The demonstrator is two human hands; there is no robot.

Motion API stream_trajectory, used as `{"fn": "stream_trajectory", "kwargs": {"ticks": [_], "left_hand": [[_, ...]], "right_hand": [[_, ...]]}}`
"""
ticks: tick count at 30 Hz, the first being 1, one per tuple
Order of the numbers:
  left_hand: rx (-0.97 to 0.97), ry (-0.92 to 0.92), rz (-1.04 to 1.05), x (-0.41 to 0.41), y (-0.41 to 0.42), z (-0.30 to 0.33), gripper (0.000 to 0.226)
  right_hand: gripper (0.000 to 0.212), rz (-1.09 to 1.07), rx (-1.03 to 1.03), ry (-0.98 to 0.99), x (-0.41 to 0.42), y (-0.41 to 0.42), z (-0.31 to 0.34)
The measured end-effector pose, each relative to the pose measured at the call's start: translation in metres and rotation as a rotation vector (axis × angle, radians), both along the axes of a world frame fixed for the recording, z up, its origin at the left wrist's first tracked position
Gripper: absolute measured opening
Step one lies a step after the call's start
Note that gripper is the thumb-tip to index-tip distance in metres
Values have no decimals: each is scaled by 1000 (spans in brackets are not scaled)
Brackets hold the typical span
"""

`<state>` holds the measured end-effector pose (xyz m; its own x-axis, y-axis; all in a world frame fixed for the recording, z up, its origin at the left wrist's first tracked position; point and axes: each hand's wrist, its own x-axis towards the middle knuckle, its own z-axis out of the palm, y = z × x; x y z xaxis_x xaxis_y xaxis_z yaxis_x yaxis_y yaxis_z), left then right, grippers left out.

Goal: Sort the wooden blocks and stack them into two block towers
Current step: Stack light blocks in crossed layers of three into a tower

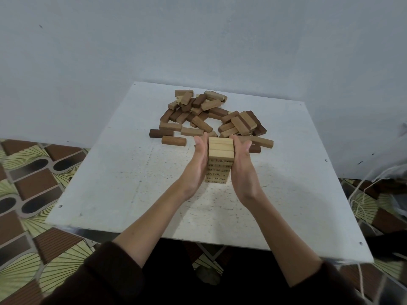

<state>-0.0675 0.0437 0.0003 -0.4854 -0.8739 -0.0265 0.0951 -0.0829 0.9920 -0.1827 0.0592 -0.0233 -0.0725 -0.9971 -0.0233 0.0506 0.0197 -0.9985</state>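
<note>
Tower [220, 160]: pale blocks, one stack, upright, standing between our two palms near the middle of the table [123, 177]. Top layer is three blocks side by side, long axes running left to right between the hands.

Left hand [199, 159]: fingers straight, palm flat against the tower's left face, holding nothing.

Right hand [241, 164]: fingers straight and slightly spread, palm against the right face; we cannot tell whether it touches along the whole height. Both hands are equally near and frame the stack, we judge to square its layers.

Pile [209, 115]: loose blocks, pale and dark mixed, lying just beyond the fingertips, long axes at all angles, some heaped on others. Nearest the left fingertips, a mid-brown block [174, 140] lying flat with its long axis across; nearest the right fingertips, a long pale block [259, 142], also across.

Second tower: none seen; dark blocks remain unsorted in the pile. Our next reach would go straight forward, either hand serving.
</note>
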Motion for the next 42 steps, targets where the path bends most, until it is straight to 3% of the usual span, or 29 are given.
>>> {"fn": "stream_trajectory", "kwargs": {"ticks": [6, 10, 12, 13, 15, 17, 20, 24, 28, 35, 42], "left_hand": [[16, -251, 95, 3, 2, 0, 57], [76, -147, 51, 3, -1, -4, 55], [84, -56, -9, 6, -3, -4, 64], [80, -80, 12, 8, -5, 1, 76], [83, -180, 162, 16, -16, 1, 72], [63, -154, 216, 27, -33, 2, 68], [-76, -220, 162, 45, -66, 7, 66], [-280, -468, 325, 50, -117, 10, 36], [-475, -754, 364, 48, -177, -5, 27], [-544, -883, 412, 39, -252, -17, 26], [-373, -1038, 63, 33, -291, -14, 38]], "right_hand": [[59, 31, 86, 27, 1, 3, 2], [59, 26, 33, 51, -1, 3, 2], [60, -5, -3, 77, -5, 2, 4], [61, -2, -13, 89, -7, 2, 8], [72, -22, -20, 110, -17, -4, 12], [68, -35, -27, 143, -30, -20, 21], [38, -31, 7, 313, -44, -61, 38], [36, 0, -36, 685, -45, -114, 48], [26, 165, -163, 925, -31, -164, 56], [32, 335, -180, 1149, -29, -243, 24], [61, 489, -133, 1174, -20, -283, 20]]}}
